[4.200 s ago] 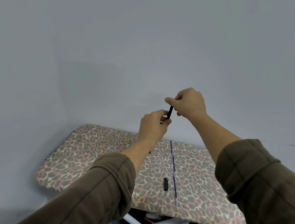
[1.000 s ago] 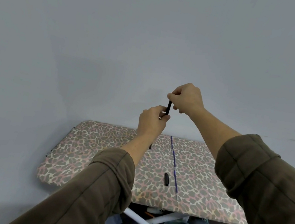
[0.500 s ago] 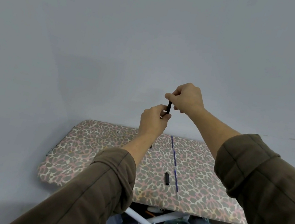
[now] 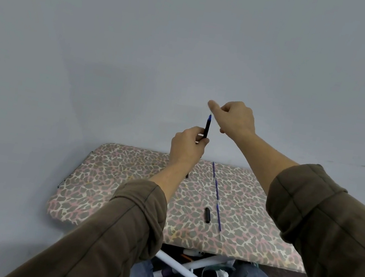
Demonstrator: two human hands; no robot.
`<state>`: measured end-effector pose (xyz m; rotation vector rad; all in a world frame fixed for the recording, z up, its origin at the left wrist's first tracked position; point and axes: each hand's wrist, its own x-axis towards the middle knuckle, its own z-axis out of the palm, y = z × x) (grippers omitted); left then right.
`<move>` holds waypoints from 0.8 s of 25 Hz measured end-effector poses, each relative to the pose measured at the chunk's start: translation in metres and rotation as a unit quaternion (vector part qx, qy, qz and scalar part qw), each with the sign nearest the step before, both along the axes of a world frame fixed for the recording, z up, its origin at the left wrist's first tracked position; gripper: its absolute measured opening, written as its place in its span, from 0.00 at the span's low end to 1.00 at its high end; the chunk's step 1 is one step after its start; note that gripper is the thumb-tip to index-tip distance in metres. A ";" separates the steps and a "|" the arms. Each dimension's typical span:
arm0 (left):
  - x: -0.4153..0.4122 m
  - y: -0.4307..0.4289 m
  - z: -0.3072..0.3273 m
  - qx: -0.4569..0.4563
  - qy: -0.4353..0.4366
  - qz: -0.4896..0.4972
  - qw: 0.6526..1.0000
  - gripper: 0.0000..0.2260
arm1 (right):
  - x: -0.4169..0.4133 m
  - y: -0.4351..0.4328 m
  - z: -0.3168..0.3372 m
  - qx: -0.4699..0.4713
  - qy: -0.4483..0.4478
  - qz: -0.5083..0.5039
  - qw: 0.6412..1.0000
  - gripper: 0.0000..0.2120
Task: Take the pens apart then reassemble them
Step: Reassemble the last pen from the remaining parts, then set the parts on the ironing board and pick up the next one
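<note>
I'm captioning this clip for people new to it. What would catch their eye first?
Two hands are raised against the bare grey wall: the left hand grips a black pen upright, and the right hand hovers at its blue tip, contact unclear. Below them is a leopard-print board, with a black cap and a thin blue refill lying side by side near its middle.

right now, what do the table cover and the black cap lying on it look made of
The table cover: matte printed fabric, judging by the leopard pattern and soft rounded edge. The black cap: probably smooth plastic, evenly dark; too small to be sure.
</note>
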<state>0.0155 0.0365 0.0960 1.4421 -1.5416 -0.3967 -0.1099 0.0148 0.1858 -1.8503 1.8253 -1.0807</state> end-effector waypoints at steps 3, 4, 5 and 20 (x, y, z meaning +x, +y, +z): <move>0.002 0.001 -0.011 -0.001 -0.005 0.008 1.000 0.09 | -0.008 -0.001 -0.015 0.041 0.001 -0.008 0.999 0.15; 0.002 0.002 -0.016 0.002 -0.006 0.009 1.000 0.09 | -0.010 -0.001 -0.021 0.060 0.014 -0.007 0.998 0.12; 0.002 0.004 -0.021 0.003 -0.008 0.010 1.000 0.09 | -0.011 0.001 -0.029 0.079 0.034 -0.004 0.996 0.11; -0.006 -0.002 -0.089 0.050 -0.030 -0.003 0.998 0.09 | -0.014 0.005 -0.167 0.341 0.286 0.115 0.888 0.08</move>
